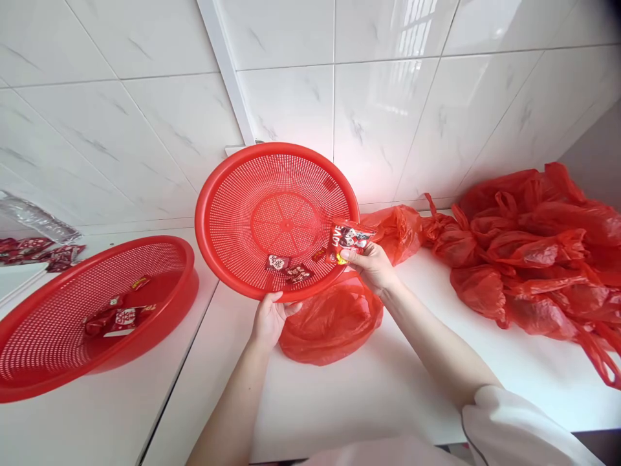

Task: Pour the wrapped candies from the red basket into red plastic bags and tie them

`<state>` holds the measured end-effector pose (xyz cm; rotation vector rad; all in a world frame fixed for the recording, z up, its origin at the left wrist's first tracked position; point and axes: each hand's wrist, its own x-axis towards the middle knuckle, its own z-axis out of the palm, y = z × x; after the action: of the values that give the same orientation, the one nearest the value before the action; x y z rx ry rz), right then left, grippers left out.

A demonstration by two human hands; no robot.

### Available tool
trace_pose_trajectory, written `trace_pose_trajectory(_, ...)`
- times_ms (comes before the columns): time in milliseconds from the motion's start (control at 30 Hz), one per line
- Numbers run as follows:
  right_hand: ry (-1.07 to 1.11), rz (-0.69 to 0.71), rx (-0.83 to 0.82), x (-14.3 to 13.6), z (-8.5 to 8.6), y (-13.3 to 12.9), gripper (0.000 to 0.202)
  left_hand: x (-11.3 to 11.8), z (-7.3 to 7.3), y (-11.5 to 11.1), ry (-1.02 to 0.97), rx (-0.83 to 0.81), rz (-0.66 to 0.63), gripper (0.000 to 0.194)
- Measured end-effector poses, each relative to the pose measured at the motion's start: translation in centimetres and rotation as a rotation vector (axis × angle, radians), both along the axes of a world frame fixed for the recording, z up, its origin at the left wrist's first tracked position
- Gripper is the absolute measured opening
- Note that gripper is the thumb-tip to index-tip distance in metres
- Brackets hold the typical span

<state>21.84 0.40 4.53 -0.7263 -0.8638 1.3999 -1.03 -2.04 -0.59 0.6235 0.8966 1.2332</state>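
A round red plastic basket (286,152), full of small holes, is tilted up towards me above the table. My left hand (272,318) grips its lower rim, thumb on the edge and fingers underneath. At the basket's right side my right hand (372,265) pinches a red packet (350,238) printed with "LOVE"; a bit of yellow wrapper (341,259) shows by the thumb. Several small dark red packets (298,274) lie at the bottom of the basket. Below the basket, a red plastic bag (330,323) sits on the white table with its mouth spread.
A second red basket (187,249) with a few packets in it stands on the left. Several filled red plastic bags (528,252) are heaped on the right. More red packets (29,249) lie at the far left, and a tiled wall (291,103) rises behind the table.
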Motion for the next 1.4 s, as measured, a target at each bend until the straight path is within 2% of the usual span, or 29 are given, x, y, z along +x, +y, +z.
trace_pose_trajectory(333, -0.279, 0.000, 0.196, 0.2, -0.1, -0.8, 0.016, -0.3, -0.6, 0.4, -0.019, 0.034, 0.010, 0.021)
trace_pose_trajectory(400, -0.407, 0.124, 0.206, 0.6, 0.0, -0.8, 0.019, -0.5, -0.7, 0.5, -0.021, 0.028, 0.029, 0.019)
trace_pose_trajectory(533, -0.739, 0.543, 0.256, 0.9, 0.0, -0.9, 0.033, -0.9, -0.5, 0.8, -0.031, 0.026, 0.055, 0.018)
trace_pose_trajectory(633, -1.006, 0.656, 0.342, 0.1, -0.5, -1.3, 0.033, -1.0, -0.3, 0.9, -0.033, 0.045, 0.078, 0.020)
trace_pose_trajectory(700, -1.190, 0.594, 0.344, -0.7, -0.8, -1.5, 0.031, -1.1, -0.1, 0.9, -0.028, 0.049, 0.095, 0.019)
trace_pose_trajectory(800, -1.450, 0.341, 0.317, -1.3, -1.0, -1.8, 0.028, -1.0, -0.1, 0.9, -0.010, 0.046, 0.095, 0.019)
trace_pose_trajectory(900, -1.413, 0.122, 0.446, -1.3, -0.8, -1.8, 0.029, -0.6, -0.3, 0.5, 0.012, 0.054, 0.052, 0.019)
trace_pose_trajectory(1000, -1.336, 0.025, 0.665, -1.3, -0.6, -1.9, 0.036, 0.4, -0.5, -0.2, 0.040, 0.076, -0.044, 0.017)
trace_pose_trajectory(1067, -1.389, 0.061, 0.769, -1.4, -1.0, -1.9, 0.052, 1.1, -0.5, -0.7, 0.048, 0.074, -0.112, 0.018)
trace_pose_trajectory(1133, -1.442, 0.171, 0.792, -1.6, -1.6, -1.8, 0.079, 1.7, -0.4, -1.2, 0.044, 0.071, -0.150, 0.021)
trace_pose_trajectory(1200, -1.443, 0.288, 0.757, -1.7, -2.2, -1.6, 0.085, 1.9, -0.3, -1.3, 0.049, 0.069, -0.156, 0.025)
trace_pose_trajectory(1300, -1.338, 0.378, 0.734, -1.5, -2.6, -1.3, 0.053, 1.6, -0.5, -1.1, 0.056, 0.068, -0.147, 0.026)
trace_pose_trajectory(1400, -1.166, 0.333, 0.713, -0.9, -1.9, -1.1, 0.027, 1.0, -0.7, -0.7, 0.050, 0.071, -0.114, 0.024)
